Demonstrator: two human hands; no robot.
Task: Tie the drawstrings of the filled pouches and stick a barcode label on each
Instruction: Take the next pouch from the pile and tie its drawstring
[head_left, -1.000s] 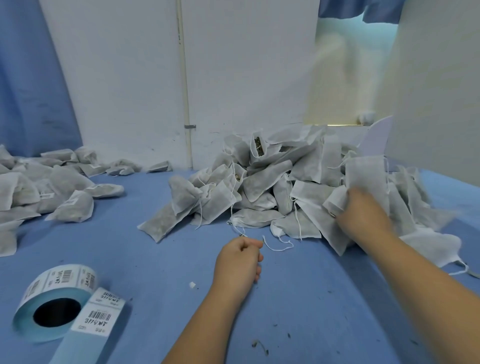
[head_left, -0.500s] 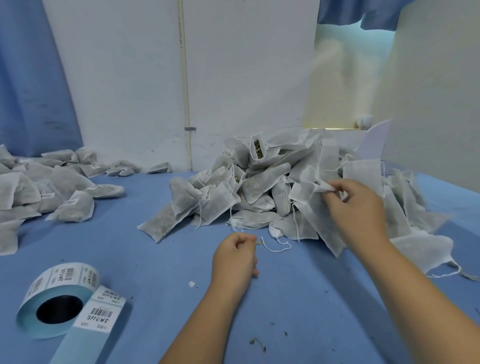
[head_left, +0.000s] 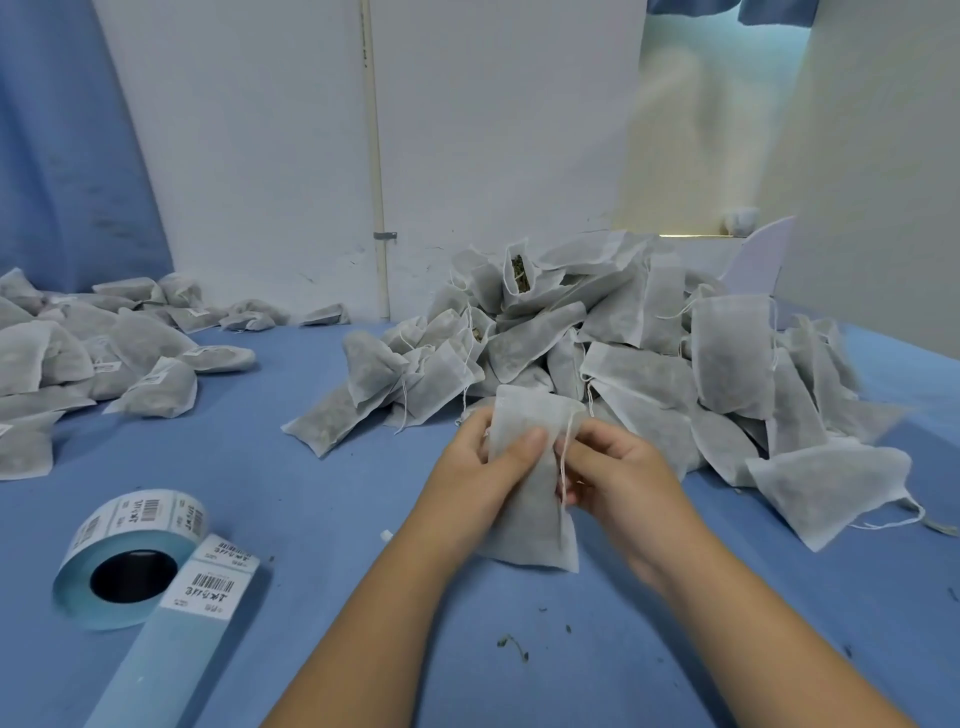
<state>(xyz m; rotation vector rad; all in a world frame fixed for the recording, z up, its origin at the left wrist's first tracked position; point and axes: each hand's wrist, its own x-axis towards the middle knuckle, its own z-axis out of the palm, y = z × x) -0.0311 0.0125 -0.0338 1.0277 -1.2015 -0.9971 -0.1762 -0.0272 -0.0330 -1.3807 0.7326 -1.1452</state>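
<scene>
Blue table (head_left: 322, 467) fills the view. Big heap of untied pouches (head_left: 649, 364) at 1 o'clock, labelled pile (head_left: 93, 358) at 10 o'clock. Label roll (head_left: 132, 551) at 8 o'clock w/ strip trailing toward the near edge. Centre: one pouch (head_left: 535, 493) held upright, bottom on the table. Left hand (head_left: 478, 462) grips its left side, thumb across the front; right hand (head_left: 613, 467) pinches the drawstring (head_left: 563, 462) at the pouch's right edge.

White wall (head_left: 249, 156) with a thin pipe (head_left: 375, 171); blue curtain (head_left: 57, 145) left; window (head_left: 696, 130), perhaps frosted, right
</scene>
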